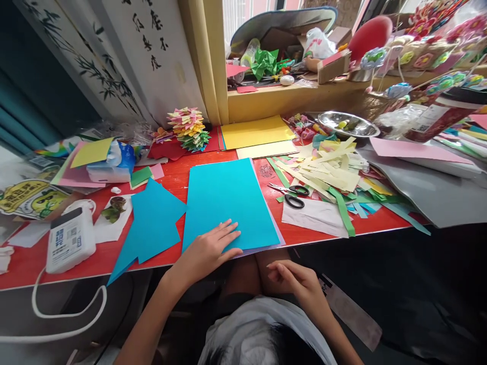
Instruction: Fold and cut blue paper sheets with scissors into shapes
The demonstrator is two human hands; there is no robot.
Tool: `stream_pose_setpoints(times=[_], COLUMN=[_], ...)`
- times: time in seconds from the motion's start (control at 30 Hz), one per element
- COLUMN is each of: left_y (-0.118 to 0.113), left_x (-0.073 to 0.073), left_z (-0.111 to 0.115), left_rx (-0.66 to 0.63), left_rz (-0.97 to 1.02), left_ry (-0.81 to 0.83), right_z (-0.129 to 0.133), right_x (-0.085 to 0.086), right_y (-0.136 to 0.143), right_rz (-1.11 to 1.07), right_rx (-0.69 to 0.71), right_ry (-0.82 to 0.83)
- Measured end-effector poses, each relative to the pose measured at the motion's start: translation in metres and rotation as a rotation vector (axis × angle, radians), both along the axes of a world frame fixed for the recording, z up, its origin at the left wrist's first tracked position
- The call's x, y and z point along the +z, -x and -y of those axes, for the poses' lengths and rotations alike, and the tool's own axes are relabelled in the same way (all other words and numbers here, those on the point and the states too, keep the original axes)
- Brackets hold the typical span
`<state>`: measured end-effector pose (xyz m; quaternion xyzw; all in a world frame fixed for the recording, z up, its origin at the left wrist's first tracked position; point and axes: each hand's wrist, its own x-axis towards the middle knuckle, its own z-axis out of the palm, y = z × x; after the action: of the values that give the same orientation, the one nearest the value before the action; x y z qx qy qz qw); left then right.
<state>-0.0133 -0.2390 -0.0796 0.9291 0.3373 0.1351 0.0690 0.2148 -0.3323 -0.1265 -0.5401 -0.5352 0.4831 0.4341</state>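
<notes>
My left hand lies flat, fingers spread, on the lower edge of a stack of blue paper sheets. A pale purple sheet shows under the stack's right and front edges. My right hand hangs over my lap, off the table, with its fingers curled in and nothing visible in them. A cut, pointed piece of blue paper lies left of the stack, its long tip past the table's front edge. Right of the stack are black-handled scissors with their blades apart, beside a white tissue.
Pale yellow and green paper strips are heaped at the right. Yellow sheets and a folded-paper ornament sit at the back. A metal bowl and lidded cup stand back right. A white power adapter with a cable is at left.
</notes>
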Motion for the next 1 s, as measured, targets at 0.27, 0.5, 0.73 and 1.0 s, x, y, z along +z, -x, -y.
stream_pose_setpoints(times=[0.27, 0.5, 0.73, 1.0], left_y=[-0.006, -0.020, -0.015, -0.022], left_x=[-0.001, -0.011, -0.004, 0.001], left_z=[0.007, 0.008, 0.005, 0.006], left_rx=[-0.020, 0.125, 0.077, -0.030], left_rz=[-0.077, -0.104, -0.141, -0.150], left_ry=[-0.235, -0.257, -0.212, -0.058], right_z=[-0.006, -0.003, -0.002, -0.001], right_x=[-0.001, -0.006, -0.006, 0.006], right_y=[-0.006, -0.009, -0.010, -0.012], right_rz=[-0.116, -0.095, -0.102, -0.044], right_rx=[-0.051, -0.050, -0.050, -0.015], right_ry=[0.025, 0.031, 0.040, -0.061])
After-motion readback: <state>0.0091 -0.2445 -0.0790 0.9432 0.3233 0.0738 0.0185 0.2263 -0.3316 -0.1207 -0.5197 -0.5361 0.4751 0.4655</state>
